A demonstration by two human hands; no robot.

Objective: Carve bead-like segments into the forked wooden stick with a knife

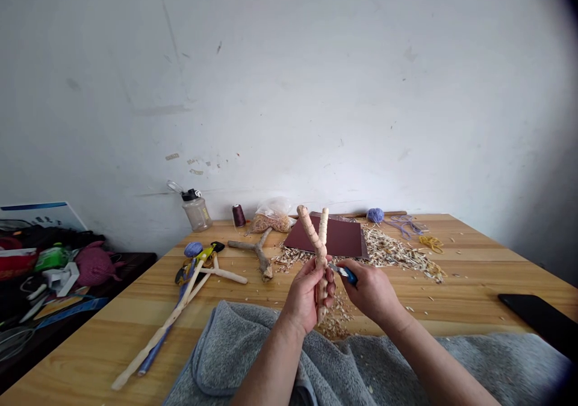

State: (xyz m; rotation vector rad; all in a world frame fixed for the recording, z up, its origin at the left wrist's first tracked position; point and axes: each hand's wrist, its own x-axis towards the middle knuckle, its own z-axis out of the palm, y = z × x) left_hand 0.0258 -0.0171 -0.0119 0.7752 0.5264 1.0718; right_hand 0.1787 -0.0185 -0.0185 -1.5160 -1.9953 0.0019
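My left hand (305, 296) is closed around the lower stem of a peeled, Y-shaped forked stick (311, 228), which stands upright with its two prongs pointing up. In my right hand (372, 290) is a utility knife (345, 273) with a blue handle. Its blade points left and meets or nearly meets the stick just below the fork; I cannot tell whether it touches. Behind the stick lie dark red sheets (343, 237), probably sandpaper, on a heap of wood shavings (397, 252). More shavings (336, 318) are scattered beneath my hands.
A grey towel (244, 346) covers the table's near edge. To the left lie an unpeeled forked branch (259, 250), peeled sticks (162, 331) and a yellow tool (201, 261). Farther back are a bottle (196, 212), thread spool (238, 215), bag (271, 216) and yarn ball (375, 215). A black phone-like slab (537, 315) lies right.
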